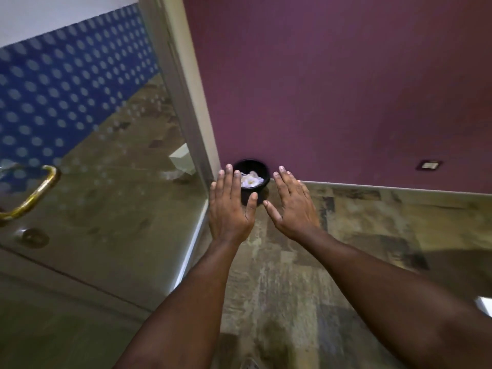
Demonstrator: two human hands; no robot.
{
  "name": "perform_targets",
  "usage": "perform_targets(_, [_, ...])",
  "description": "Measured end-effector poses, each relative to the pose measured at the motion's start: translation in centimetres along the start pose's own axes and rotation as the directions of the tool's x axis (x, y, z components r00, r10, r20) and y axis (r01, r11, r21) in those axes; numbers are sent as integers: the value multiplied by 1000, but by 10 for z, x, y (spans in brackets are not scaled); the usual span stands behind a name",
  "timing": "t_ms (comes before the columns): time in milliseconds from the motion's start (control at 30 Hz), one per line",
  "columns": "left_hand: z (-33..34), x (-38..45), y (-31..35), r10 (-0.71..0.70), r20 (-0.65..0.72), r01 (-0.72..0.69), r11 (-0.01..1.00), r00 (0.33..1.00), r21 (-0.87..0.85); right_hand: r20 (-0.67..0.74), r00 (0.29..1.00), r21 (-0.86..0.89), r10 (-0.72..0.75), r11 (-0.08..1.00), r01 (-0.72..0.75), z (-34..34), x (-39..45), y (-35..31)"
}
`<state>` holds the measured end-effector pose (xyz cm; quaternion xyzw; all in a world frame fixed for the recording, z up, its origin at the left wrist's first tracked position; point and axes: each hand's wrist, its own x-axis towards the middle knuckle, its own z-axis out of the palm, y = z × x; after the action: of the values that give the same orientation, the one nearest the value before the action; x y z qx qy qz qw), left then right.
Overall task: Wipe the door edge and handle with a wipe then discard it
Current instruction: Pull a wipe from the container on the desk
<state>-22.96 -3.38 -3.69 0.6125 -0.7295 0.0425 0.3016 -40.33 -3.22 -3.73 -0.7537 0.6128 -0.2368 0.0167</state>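
Both my hands are stretched out flat, palms down, fingers straight and holding nothing. My left hand and my right hand hover in front of a small black bin that stands on the floor against the purple wall. Crumpled white wipes lie inside the bin. The glass door is at the left, with its pale edge running down beside my left hand. Its brass handle curves at the far left, with a round lock below it.
A purple wall fills the back, with a small wall socket low at the right. The cream door frame rises beside the bin. The floor is mottled brown tile. A white box shows through the glass.
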Motion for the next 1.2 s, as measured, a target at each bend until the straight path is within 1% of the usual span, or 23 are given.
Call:
perform_targets(133, [14,-16,67,72,21,-70,996,997,-50,-15,998,-13,58,998,-58,-36,-42,51])
perform_targets(233, [23,-32,121,136,65,-129,987,989,-94,-43,993,-23,108,994,-109,-66,-77,90])
perform_targets(333, [31,-51,180,204,98,-187,970,974,-156,-83,982,-26,169,985,-172,-96,-115,130])
perform_targets(433, [38,-72,240,244,111,-215,951,963,-221,-108,965,-29,237,970,-242,-123,-156,169])
perform_targets(633, [58,-113,339,399,155,-344,892,904,-292,-126,921,-55,369,924,-378,-166,-236,237])
perform_targets(733, [67,-131,378,471,186,-401,860,863,-317,-131,893,-39,431,898,-439,-180,-274,265])
perform_targets(900, [79,-158,436,553,266,-411,798,790,-440,-193,815,16,546,832,-554,-193,-332,301])
perform_targets(967, [89,-168,456,587,317,-416,780,745,-469,-198,792,-14,577,806,-591,-199,-353,313])
perform_targets(1033, [100,-177,472,624,376,-425,761,685,-490,-191,764,-48,616,771,-634,-203,-372,325])
perform_targets(1200, [119,-198,507,715,438,-451,690,545,-567,-168,671,-48,723,674,-738,-212,-414,357])
